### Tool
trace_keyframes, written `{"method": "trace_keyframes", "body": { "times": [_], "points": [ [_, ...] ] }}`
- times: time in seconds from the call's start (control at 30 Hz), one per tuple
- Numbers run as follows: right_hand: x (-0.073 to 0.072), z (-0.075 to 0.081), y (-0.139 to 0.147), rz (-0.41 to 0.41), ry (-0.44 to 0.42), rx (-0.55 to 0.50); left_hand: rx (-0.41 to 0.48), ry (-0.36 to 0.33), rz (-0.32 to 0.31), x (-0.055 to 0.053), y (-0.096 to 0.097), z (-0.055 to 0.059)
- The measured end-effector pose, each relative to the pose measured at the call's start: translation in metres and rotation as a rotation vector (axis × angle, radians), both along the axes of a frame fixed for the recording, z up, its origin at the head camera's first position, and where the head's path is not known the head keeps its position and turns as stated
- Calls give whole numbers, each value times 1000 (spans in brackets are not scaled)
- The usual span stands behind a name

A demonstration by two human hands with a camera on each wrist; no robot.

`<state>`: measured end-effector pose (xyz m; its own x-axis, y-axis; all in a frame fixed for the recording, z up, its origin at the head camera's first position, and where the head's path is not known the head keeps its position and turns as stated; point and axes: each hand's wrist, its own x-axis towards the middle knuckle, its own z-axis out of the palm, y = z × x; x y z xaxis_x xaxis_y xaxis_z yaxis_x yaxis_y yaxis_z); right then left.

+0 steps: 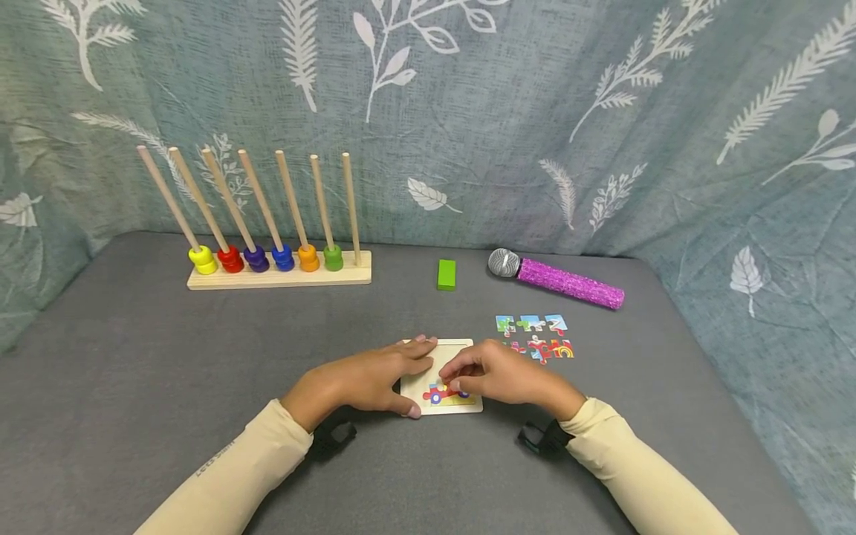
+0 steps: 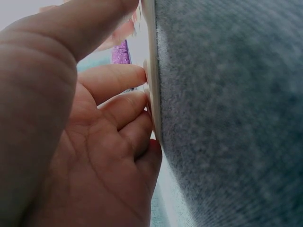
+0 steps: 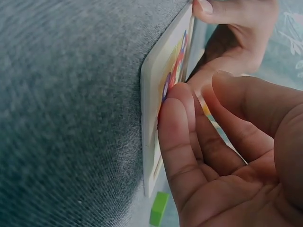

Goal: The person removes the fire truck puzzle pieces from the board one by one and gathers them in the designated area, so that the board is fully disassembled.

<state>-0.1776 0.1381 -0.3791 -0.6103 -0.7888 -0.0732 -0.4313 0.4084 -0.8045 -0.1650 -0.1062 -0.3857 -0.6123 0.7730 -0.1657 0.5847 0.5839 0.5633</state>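
A small wooden puzzle board (image 1: 461, 408) lies on the grey table, with picture pieces (image 1: 438, 395) of a red vehicle with blue wheels along its near part. My left hand (image 1: 374, 375) rests on the board's left side, fingers spread toward the far edge and thumb at the near edge. Over the right side, my right hand (image 1: 504, 371) touches the pieces with bent fingertips (image 3: 173, 111). Its thumb stands apart from those fingers in the right wrist view. Several loose jigsaw pieces (image 1: 532, 324) lie in two rows beyond the right hand, which partly hides the nearer row.
A wooden rack (image 1: 281, 279) with upright pegs and coloured rings stands at the back left. Behind the board lies a green block (image 1: 446, 275). To its right is a microphone (image 1: 568, 282) with a glittery purple handle. A patterned curtain (image 1: 428, 111) hangs behind the table.
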Motion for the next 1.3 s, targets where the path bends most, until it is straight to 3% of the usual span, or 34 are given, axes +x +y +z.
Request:
{"method": "trace_keyframes", "body": {
  "times": [0.33, 0.6, 0.8, 1.1, 1.3],
  "points": [
    [1, -5, -1, -23, -30, -54, -4, -2, 11, 2, 1, 1],
    [2, -7, -3, 7, 36, -72, 4, 0, 3, 2, 2, 1],
    [4, -7, -7, 10, 37, -77, 12, 10, 2, 1, 1, 1],
    [5, -6, -7, 14, -39, -61, 25, 27, -5, 0, 1, -2],
    [4, -9, -4, 30, -110, -111, 17, 16, 1, 0, 0, -2]
  ]
}}
